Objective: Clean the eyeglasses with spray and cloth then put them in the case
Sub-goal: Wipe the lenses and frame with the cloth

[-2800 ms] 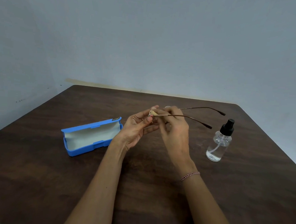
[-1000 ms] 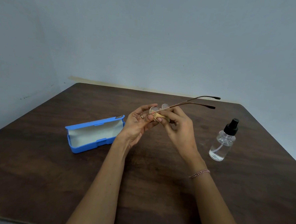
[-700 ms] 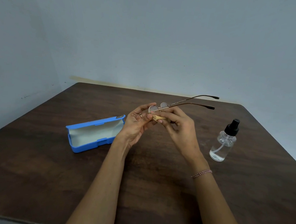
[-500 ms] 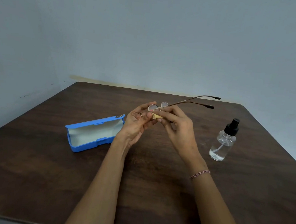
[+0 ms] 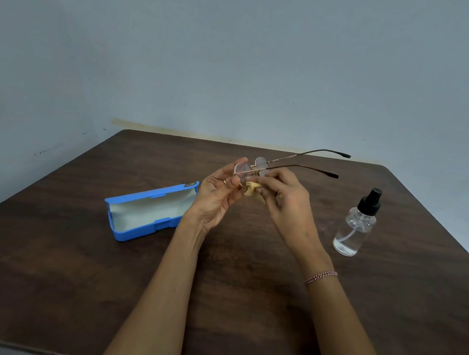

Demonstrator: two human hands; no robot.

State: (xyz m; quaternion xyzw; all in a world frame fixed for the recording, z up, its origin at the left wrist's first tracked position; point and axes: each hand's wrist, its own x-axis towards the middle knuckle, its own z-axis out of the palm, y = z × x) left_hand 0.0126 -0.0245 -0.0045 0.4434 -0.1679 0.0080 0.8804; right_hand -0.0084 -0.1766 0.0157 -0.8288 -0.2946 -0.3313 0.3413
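Left grip point(image 5: 215, 195): palm toward the camera, thumb and fingertips pinching the eyeglasses point(image 5: 261, 164) at the rim of the nearer lens. A ring point(image 5: 224, 181) sits on one finger.
Right grip point(image 5: 286, 202): fingers curled, pinching a small tan cloth point(image 5: 250, 190) against the lower edge of that lens. A braided bracelet point(image 5: 320, 276) is on the wrist.
Eyeglasses: held in the air above the middle of the table point(image 5: 57, 276), between both grips. Thin metal frame with round lenses; both temples are unfolded and point right.
Case point(image 5: 142, 233): blue, lying open on the table left of the left grip, pale lining facing up, apart from the hands.
Spray bottle point(image 5: 355, 228): clear with a black pump top, upright on the table to the right of the right grip, not touched.
Table: dark wood grain, set against a plain grey-blue wall point(image 5: 235, 54).
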